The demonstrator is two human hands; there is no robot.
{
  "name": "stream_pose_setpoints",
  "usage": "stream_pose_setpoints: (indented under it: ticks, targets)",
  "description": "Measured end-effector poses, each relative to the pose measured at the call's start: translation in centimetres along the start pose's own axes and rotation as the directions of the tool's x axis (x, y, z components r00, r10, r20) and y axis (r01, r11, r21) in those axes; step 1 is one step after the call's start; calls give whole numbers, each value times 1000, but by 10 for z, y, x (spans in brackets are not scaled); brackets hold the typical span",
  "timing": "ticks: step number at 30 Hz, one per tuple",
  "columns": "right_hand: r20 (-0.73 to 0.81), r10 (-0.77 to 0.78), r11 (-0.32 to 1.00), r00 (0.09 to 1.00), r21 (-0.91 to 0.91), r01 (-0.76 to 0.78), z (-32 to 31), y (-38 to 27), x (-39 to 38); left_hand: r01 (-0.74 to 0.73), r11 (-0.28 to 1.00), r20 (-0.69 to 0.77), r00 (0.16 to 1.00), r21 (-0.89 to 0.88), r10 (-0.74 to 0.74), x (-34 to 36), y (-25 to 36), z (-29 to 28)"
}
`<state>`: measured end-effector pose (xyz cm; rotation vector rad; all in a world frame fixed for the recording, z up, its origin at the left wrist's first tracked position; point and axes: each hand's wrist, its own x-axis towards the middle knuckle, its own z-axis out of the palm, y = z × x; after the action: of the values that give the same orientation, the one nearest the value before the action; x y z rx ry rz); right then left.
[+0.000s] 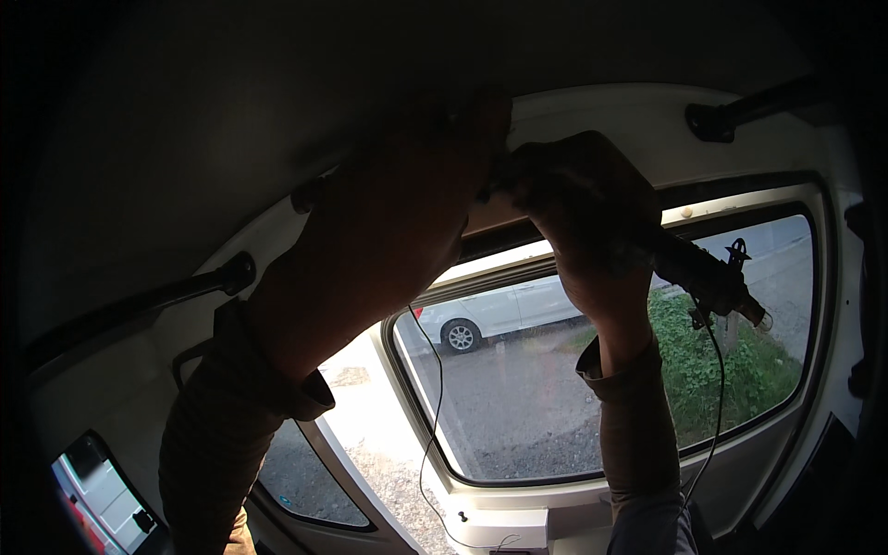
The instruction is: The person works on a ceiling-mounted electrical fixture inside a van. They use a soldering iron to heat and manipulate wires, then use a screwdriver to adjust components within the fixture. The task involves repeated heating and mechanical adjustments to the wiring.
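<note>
My left hand (pixel 388 208) reaches up to the shadowed ceiling (pixel 213 111) at the upper middle, beside my right hand. Its fingertips are too dark to read. My right hand (pixel 587 231) is closed on a dark cylindrical tool (pixel 703 273), which angles down to the right and has a small wire bracket and a metal loop at its outer end. What both hands' fingertips touch is hidden in shadow. A thin cable (pixel 717 379) hangs from near the tool, and another thin wire (pixel 439 388) dangles below my left hand.
I am inside a vehicle. Black grab bars (pixel 157 301) sit left and right along the curved roof edge. A framed window (pixel 499 388) fills the middle, showing a white car and plants outside. Lower left are a narrow bright opening, another window (pixel 310 472) and a white ledge (pixel 499 527).
</note>
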<state>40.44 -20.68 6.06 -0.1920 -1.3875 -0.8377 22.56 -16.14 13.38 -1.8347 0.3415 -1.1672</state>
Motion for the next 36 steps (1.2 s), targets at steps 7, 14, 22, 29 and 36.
stream_pose_setpoints:
  ticks: [7,14,22,29,36]
  targets:
    - [64,-145,962,987,-224,156,-6,2,3,46,999,21,999,-17,-45,3,2,0]
    - [50,-158,962,986,-218,165,-3,4,4,-46,999,-94,994,27,48,2,-2,4]
    - [25,-182,982,983,-42,182,-1,10,6,92,996,-10,996,0,-92,6,4,3]
    - [31,-207,954,978,-214,209,-6,6,3,49,995,-83,996,86,-41,10,7,8]
    - [3,-144,977,990,-158,142,-6,2,4,42,998,-45,998,39,-40,11,7,9]
